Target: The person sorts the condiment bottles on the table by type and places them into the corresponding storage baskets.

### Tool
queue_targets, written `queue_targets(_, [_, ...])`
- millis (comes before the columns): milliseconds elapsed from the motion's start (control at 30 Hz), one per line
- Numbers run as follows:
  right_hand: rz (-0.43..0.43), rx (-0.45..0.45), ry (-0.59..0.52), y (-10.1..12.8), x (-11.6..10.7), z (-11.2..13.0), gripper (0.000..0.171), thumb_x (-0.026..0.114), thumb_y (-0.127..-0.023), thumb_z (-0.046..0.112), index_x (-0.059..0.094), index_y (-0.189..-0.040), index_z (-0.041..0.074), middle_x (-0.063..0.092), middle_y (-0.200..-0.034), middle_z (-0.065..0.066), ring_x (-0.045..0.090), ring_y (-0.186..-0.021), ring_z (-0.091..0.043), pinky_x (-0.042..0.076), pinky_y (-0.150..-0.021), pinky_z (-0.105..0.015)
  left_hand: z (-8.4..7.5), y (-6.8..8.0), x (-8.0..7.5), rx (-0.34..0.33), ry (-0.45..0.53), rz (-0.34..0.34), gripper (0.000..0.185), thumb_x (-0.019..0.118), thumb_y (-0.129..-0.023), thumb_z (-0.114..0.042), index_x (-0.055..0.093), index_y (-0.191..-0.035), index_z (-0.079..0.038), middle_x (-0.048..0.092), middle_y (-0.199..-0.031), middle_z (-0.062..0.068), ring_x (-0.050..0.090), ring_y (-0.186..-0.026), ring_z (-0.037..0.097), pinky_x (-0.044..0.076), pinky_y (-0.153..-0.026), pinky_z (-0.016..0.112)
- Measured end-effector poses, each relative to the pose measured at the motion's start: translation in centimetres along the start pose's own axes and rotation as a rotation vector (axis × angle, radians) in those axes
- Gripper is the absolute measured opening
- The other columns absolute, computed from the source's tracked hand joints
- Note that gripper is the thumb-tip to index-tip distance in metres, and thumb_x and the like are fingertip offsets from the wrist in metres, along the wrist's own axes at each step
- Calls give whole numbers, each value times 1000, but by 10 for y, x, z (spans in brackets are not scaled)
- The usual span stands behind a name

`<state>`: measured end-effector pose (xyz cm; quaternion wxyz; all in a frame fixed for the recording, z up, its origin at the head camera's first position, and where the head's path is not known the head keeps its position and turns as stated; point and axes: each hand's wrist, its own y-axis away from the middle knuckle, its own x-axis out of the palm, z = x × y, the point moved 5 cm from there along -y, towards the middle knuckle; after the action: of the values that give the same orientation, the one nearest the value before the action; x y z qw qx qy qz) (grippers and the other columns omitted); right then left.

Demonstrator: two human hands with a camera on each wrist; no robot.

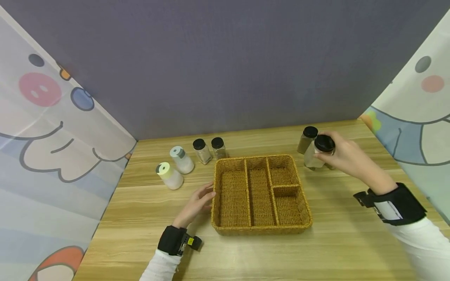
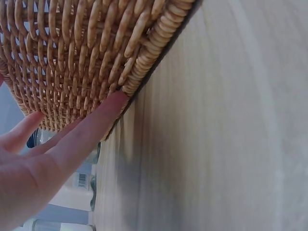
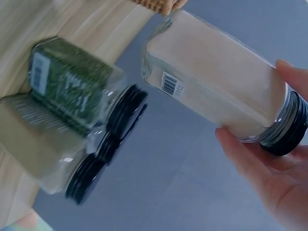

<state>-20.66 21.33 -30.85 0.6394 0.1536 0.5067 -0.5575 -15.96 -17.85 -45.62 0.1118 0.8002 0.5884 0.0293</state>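
The left hand (image 1: 197,203) lies flat on the surface (image 1: 246,253), straight fingers (image 2: 91,127) touching the left wall of the wicker basket (image 1: 260,191); only the left wrist view shows that contact. Farther off, right of the basket, the right hand (image 1: 346,156) has its grip round a tilted jar (image 1: 316,154) of pale powder, near its black lid. The right wrist view shows a barcode on it, and two blurred jars (image 3: 62,110) behind, one with a green label that cannot be read.
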Motion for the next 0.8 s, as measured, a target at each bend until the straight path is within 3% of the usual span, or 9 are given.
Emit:
queue_targets(167, [36, -4, -17, -8, 5, 10, 58, 70, -75, 12, 39, -121, -6, 60, -83, -26, 54, -53, -16, 43, -43, -26, 1, 0, -1, -23, 34, -3, 54, 51, -90, -22, 29, -137, -6, 33, -134, 25, 42, -115, 37, 49, -81, 44])
queue_targets(367, [78, 13, -22, -15, 11, 18, 62, 69, -77, 17, 36, -125, -7, 57, -94, -31, 60, -69, -34, 49, -53, -40, 3, -1, -1, -23, 37, -17, 56, 54, -88, -25, 31, -136, -6, 36, -132, 25, 44, -114, 35, 50, -80, 42])
queue_targets(467, [94, 3, -23, -18, 14, 23, 63, 68, -78, 18, 36, -125, -9, 58, -92, -30, 59, -72, -36, 49, -56, -44, 4, -1, -1, -27, 43, -26, 57, 56, -87, -26, 33, -135, -7, 37, -132, 23, 44, -113, 35, 50, -80, 42])
queue_targets(800, [135, 5, -53, -28, 32, 36, 60, 68, -78, 17, 38, -124, -6, 58, -97, -25, 60, -69, -28, 48, -57, -38, 4, -1, -1, -36, 49, -29, 60, 57, -86, -28, 32, -136, -7, 36, -133, 24, 44, -113, 35, 50, -79, 43])
